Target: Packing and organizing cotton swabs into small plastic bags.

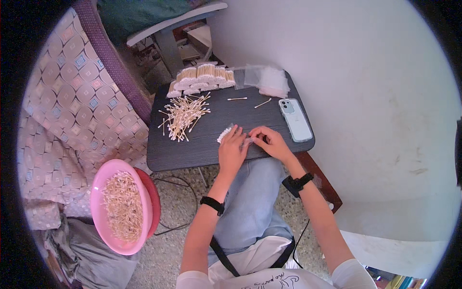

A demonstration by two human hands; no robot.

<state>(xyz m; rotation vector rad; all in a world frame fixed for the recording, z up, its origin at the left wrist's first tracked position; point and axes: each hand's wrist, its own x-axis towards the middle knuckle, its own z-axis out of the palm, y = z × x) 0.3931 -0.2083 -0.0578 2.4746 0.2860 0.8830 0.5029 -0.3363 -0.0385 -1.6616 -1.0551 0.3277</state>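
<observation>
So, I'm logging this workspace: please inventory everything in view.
Table: one, black, centre
Swab packet: one, clear, table's near edge
Loose swabs: uncounted, tan and white, table's left
Single swabs: two, same, table's middle
Swab bundles: several, same, far edge
Plastic bags: uncounted, clear, table's far right
Phone: one, pale, table's right
Swab basin: one, pink, lower left
Round object: one, red, by basin
Patterned cloth: one, multicoloured, left
Furniture frame: one, grey, top
Wall: one, white, right
Wristbands: two, black, wrists
Left hand: one, bare, over packet
Right hand: one, bare, pinching packet

Dk table (pixel 231 114) w/ loose swab pile (pixel 186 117), swab bundles (pixel 205 73), clear bags (pixel 273 81), 2 single swabs (pixel 237 98), phone (pixel 296 123)
</observation>
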